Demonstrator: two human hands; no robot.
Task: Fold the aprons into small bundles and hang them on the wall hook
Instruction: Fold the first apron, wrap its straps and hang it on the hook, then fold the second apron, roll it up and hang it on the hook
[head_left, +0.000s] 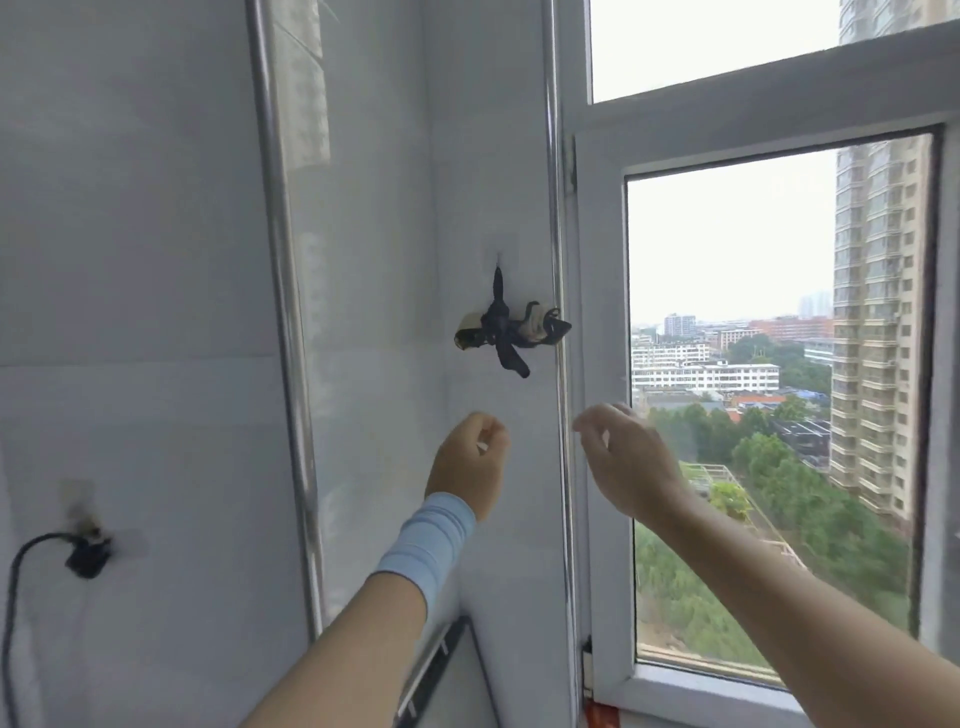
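A small apron bundle (511, 330), beige cloth tied with black straps, hangs on the white tiled wall from a small wall hook (498, 267). A black strap end dangles below it. My left hand (470, 457) is a little below and left of the bundle, fingers curled in with nothing in them; a light blue band wraps that wrist. Below and right of the bundle, my right hand (621, 449) is raised with loose, slightly spread fingers and holds nothing. Neither hand touches the bundle.
A window (727, 364) with a white frame fills the right side, showing buildings and trees. A vertical metal pipe (283, 312) runs down the wall at left. A black plug with cable (88, 556) sits in a wall socket at lower left.
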